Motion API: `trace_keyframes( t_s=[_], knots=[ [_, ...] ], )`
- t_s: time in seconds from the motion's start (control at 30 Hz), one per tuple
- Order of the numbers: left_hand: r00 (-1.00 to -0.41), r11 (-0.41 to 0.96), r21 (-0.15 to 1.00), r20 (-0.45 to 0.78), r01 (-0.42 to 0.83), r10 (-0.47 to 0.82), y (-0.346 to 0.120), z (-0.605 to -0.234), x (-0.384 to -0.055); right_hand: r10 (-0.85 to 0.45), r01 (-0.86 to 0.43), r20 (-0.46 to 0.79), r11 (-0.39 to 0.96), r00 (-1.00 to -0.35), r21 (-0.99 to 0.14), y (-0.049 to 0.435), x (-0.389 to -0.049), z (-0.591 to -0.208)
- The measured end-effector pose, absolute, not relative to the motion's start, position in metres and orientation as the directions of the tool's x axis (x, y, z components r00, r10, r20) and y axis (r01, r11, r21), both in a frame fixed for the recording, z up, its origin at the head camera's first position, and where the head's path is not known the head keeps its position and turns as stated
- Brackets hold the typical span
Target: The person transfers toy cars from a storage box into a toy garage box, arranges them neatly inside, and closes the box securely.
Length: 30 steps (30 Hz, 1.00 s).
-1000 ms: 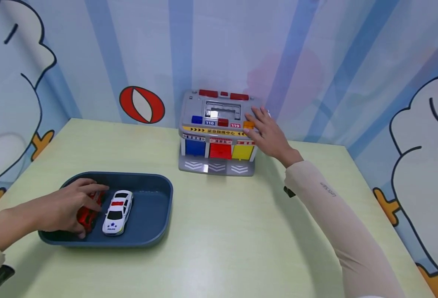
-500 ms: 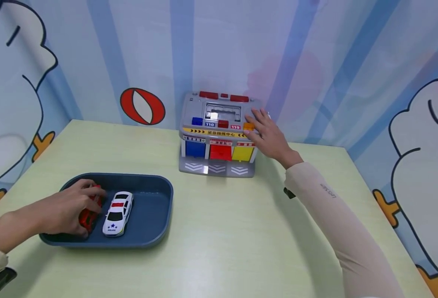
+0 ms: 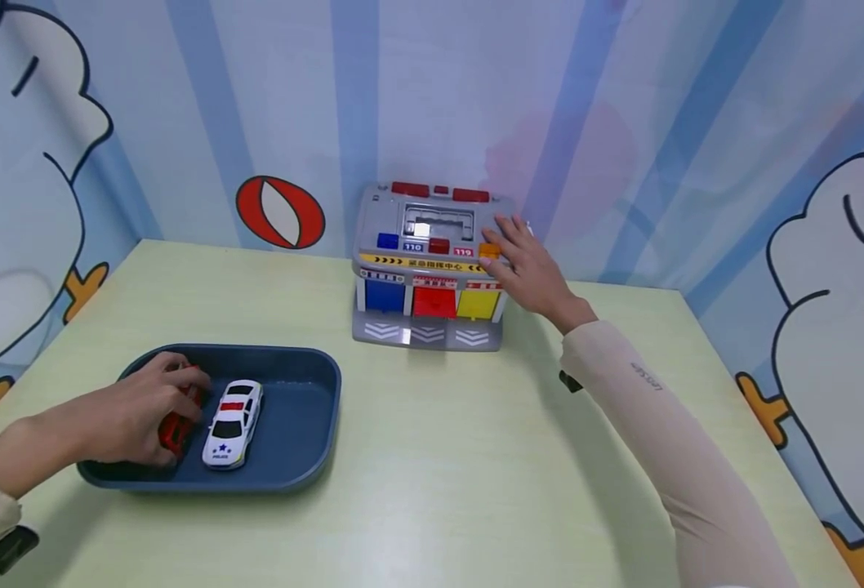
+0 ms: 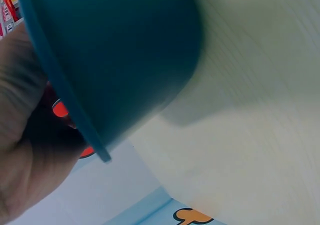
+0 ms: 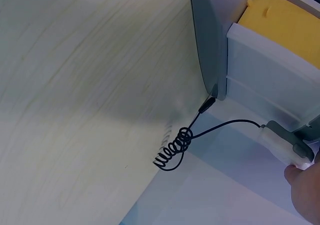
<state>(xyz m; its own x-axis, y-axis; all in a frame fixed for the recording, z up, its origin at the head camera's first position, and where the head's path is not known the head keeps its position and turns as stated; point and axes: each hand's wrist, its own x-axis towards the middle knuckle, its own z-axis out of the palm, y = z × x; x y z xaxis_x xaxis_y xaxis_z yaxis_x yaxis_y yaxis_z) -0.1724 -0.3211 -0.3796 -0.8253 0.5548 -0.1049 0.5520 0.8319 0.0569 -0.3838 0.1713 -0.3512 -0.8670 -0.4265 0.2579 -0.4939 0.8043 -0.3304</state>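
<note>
My left hand [image 3: 134,411] reaches over the left end of a dark blue tray [image 3: 296,429] and grips a red toy car [image 3: 175,430], its fingers curled across the car and covering much of it. Beside that car lies a white toy police car [image 3: 224,437] with a red roof light. At the back of the table stands a grey toy garage [image 3: 384,214] with blue, red and yellow doors. My right hand [image 3: 533,271] rests on the garage's right end with extended fingers, fingertips right by the orange button [image 3: 488,250].
In the right wrist view, a toy handset [image 5: 282,144] with a coiled black cord [image 5: 175,147] hangs on the garage's side. A striped, printed backdrop [image 3: 447,90] rises behind the pale table [image 3: 439,457].
My left hand has shifted slightly right, with the red car in its fingers. The right hand holds its place on the garage.
</note>
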Motion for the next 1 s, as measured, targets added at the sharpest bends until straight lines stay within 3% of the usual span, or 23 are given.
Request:
trace_keyframes(
  t_s=[0.73, 1.0],
  knots=[
    [-0.866, 0.872, 0.077, -0.101, 0.483, 0.489, -0.298, -0.345, -0.171, -0.416, -0.487, 0.266, 0.809, -0.870, -0.328, 0.171, -0.384, -0.348],
    [-0.852, 0.855, 0.061, -0.071, 0.516, 0.519, -0.281, -0.325, -0.169, -0.412, -0.483, 0.261, 0.807, -0.873, -0.341, 0.170, -0.385, -0.352]
  ],
)
